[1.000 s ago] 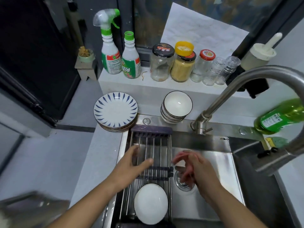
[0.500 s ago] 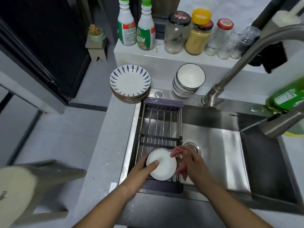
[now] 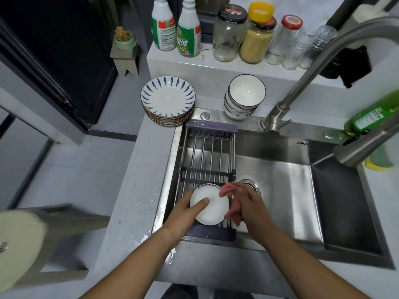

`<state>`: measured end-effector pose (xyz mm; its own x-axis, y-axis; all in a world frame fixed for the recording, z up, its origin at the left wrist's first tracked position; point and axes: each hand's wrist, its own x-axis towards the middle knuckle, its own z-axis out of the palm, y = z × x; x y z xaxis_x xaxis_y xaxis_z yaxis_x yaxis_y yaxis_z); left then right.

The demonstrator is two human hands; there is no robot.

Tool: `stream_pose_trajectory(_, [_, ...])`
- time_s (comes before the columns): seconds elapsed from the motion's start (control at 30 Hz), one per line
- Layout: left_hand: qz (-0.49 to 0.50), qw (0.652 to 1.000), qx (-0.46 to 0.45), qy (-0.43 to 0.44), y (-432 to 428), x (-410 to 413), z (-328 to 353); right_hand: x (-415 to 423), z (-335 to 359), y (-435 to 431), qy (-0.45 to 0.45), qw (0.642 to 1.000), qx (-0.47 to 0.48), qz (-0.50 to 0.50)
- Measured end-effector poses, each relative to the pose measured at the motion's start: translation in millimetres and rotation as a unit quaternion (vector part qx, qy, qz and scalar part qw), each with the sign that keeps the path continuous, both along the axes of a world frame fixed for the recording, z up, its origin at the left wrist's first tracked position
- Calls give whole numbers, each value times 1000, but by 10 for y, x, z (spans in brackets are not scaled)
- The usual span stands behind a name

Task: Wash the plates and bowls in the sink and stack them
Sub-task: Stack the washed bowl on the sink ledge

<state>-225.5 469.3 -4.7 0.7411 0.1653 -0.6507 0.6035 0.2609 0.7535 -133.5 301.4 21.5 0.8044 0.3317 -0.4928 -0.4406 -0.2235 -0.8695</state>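
Plates [image 3: 168, 100] sit stacked at eleven o'clock, bowls [image 3: 246, 93] at twelve; seemingly only the upturned bowl [image 3: 212, 209] is left, clasped by the left grip [image 3: 183, 210], the right grip [image 3: 250, 203] too blurred to judge.

A grey speckled stone countertop [image 3: 138, 180] carried a stack of white plates with blue leaf-marked rims [image 3: 168, 98] at its far corner. Beside it, on the back rim of the stainless steel sink [image 3: 280, 180], stood a stack of dark-rimmed white bowls [image 3: 246, 93]. A metal wire rack with purple ends [image 3: 211, 127] spanned the sink's left side and bore an upturned white bowl [image 3: 213, 210]. Behind, a raised white ledge [image 3: 194, 67] held two green-labelled white bottles [image 3: 187, 31] and a row of glass jars [image 3: 257, 37].
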Motion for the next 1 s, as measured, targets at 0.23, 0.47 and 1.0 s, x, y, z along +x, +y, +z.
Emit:
stream_pose_trajectory(0.23, [16,999,44,3,-68,48,35,-14,57,9,3,1000,-11,-2])
stream_pose_trajectory(0.47, [5,995,99,-10,-98,95,57,-58,168,38,32,999,-10,-11])
stream_pose_trajectory(1.0, [140,987,30,-79,18,107,466,-151,584,55,-17,999,41,15])
